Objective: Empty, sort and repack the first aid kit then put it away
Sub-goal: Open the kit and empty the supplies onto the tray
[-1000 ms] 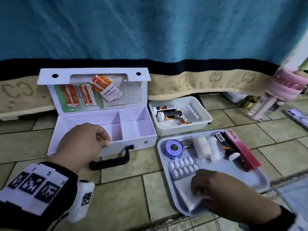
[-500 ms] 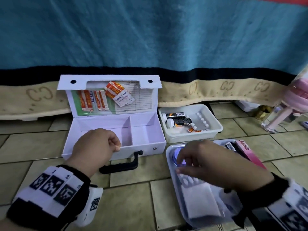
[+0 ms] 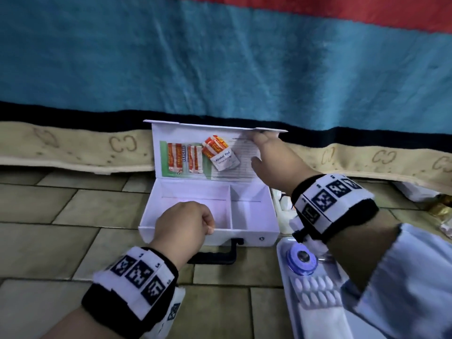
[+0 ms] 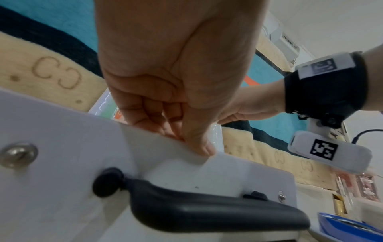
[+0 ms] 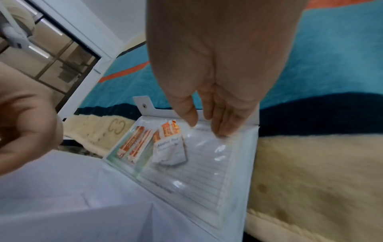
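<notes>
Left hand (image 3: 182,227) grips the near wall of the emptied kit box (image 3: 244,237) while the right hand (image 3: 269,155), fingers straight, reaches the lid pocket's remaining sachets (image 3: 195,156); repacking from the right tray (image 3: 281,260) is still ahead.

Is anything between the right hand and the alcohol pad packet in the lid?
Yes. The alcohol pad packet sits behind the clear plastic sleeve on the inside of the lid. The right hand is at the sleeve's top edge, fingers straight, to the packet's right. Nothing else visible blocks it.
</notes>
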`<control>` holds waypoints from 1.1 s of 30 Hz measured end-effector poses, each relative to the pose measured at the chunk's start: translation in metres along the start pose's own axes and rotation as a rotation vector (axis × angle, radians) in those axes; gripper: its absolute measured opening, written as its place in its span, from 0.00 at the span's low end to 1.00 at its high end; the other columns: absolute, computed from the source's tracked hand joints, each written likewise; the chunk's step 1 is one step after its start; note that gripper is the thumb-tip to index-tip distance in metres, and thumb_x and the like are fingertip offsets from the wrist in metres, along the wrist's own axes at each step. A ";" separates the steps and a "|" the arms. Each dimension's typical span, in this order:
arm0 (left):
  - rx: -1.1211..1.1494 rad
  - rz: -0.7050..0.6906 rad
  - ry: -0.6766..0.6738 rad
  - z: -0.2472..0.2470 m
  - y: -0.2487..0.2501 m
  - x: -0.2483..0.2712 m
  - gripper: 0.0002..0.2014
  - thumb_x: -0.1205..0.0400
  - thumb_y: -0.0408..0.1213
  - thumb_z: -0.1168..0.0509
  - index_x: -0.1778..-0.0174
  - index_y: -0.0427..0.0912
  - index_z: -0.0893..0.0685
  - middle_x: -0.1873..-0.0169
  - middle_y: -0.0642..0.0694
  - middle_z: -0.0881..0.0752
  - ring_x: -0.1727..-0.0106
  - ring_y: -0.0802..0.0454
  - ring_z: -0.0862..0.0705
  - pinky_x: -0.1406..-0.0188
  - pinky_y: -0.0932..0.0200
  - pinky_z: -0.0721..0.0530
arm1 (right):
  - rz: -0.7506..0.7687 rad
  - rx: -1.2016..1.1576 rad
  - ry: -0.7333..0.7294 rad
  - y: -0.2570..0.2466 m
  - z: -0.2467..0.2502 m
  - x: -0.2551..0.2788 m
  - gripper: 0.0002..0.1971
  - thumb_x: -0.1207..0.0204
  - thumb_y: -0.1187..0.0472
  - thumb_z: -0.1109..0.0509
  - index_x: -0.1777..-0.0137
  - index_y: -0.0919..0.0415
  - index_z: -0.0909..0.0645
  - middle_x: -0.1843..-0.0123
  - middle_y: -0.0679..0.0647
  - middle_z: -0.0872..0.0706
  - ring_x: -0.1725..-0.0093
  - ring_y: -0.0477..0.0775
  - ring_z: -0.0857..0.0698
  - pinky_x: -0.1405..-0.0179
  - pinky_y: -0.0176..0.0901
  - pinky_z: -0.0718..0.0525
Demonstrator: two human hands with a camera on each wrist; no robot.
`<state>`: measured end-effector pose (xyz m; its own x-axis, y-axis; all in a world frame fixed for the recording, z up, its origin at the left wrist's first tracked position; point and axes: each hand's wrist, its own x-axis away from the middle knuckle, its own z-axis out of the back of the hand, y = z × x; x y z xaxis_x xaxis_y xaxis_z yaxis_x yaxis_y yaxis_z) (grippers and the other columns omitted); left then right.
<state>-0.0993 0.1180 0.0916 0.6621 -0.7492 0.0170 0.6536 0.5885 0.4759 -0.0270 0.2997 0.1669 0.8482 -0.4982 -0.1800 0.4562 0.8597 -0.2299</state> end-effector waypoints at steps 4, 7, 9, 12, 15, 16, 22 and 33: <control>0.003 0.014 0.003 0.001 0.002 0.001 0.12 0.24 0.36 0.32 0.71 0.56 0.19 0.73 0.61 0.20 0.59 0.60 0.21 0.70 0.65 0.30 | 0.060 -0.054 0.027 -0.010 -0.003 -0.019 0.19 0.21 0.67 0.41 0.31 0.58 0.23 0.36 0.62 0.18 0.34 0.61 0.22 0.33 0.50 0.24; 0.005 0.011 0.007 0.002 0.003 0.002 0.10 0.24 0.37 0.31 0.69 0.56 0.19 0.70 0.59 0.19 0.58 0.59 0.20 0.66 0.64 0.29 | 0.002 -0.052 0.023 -0.018 0.002 -0.029 0.12 0.22 0.62 0.35 0.40 0.55 0.20 0.45 0.58 0.13 0.43 0.59 0.16 0.43 0.47 0.18; 0.004 0.012 0.012 0.003 0.003 0.001 0.09 0.23 0.38 0.31 0.68 0.56 0.19 0.72 0.60 0.20 0.60 0.60 0.21 0.69 0.65 0.29 | -0.032 -0.059 -0.001 -0.024 0.006 -0.034 0.15 0.30 0.56 0.24 0.44 0.54 0.20 0.47 0.54 0.12 0.46 0.57 0.15 0.46 0.47 0.17; 0.012 0.009 0.010 0.004 0.003 0.000 0.10 0.24 0.38 0.31 0.69 0.55 0.19 0.74 0.61 0.21 0.62 0.61 0.22 0.72 0.69 0.31 | -0.051 0.016 -0.067 -0.032 0.007 -0.041 0.27 0.42 0.50 0.15 0.44 0.53 0.21 0.49 0.52 0.13 0.48 0.57 0.15 0.47 0.51 0.15; 0.019 0.006 0.002 0.004 0.004 0.000 0.10 0.24 0.38 0.31 0.69 0.55 0.18 0.71 0.60 0.19 0.60 0.60 0.21 0.71 0.70 0.30 | -0.014 0.142 -0.063 -0.037 0.005 -0.045 0.30 0.41 0.52 0.16 0.41 0.56 0.22 0.46 0.54 0.14 0.47 0.59 0.16 0.48 0.51 0.16; 0.018 0.002 0.000 0.005 0.004 0.000 0.09 0.23 0.37 0.32 0.68 0.56 0.18 0.68 0.60 0.17 0.58 0.60 0.20 0.70 0.69 0.29 | 0.001 0.180 -0.050 -0.038 0.003 -0.046 0.29 0.40 0.54 0.17 0.40 0.57 0.23 0.45 0.55 0.14 0.45 0.60 0.16 0.49 0.50 0.16; 0.013 -0.013 -0.007 0.006 0.004 0.000 0.10 0.23 0.35 0.35 0.65 0.56 0.16 0.60 0.58 0.12 0.52 0.59 0.17 0.56 0.64 0.21 | 0.066 0.253 -0.036 -0.042 -0.008 -0.046 0.22 0.32 0.60 0.27 0.38 0.56 0.28 0.45 0.56 0.15 0.48 0.61 0.17 0.58 0.47 0.22; -0.004 -0.048 0.023 0.000 -0.002 -0.001 0.13 0.23 0.34 0.33 0.71 0.56 0.21 0.73 0.61 0.21 0.61 0.62 0.21 0.65 0.64 0.27 | -0.027 -0.151 0.175 -0.027 0.006 -0.026 0.14 0.28 0.59 0.27 0.43 0.56 0.22 0.48 0.59 0.13 0.47 0.63 0.16 0.54 0.46 0.22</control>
<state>-0.1019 0.1177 0.0908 0.6381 -0.7695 -0.0262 0.6865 0.5531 0.4720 -0.0601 0.2903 0.1840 0.7709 -0.5438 -0.3317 0.4212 0.8258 -0.3751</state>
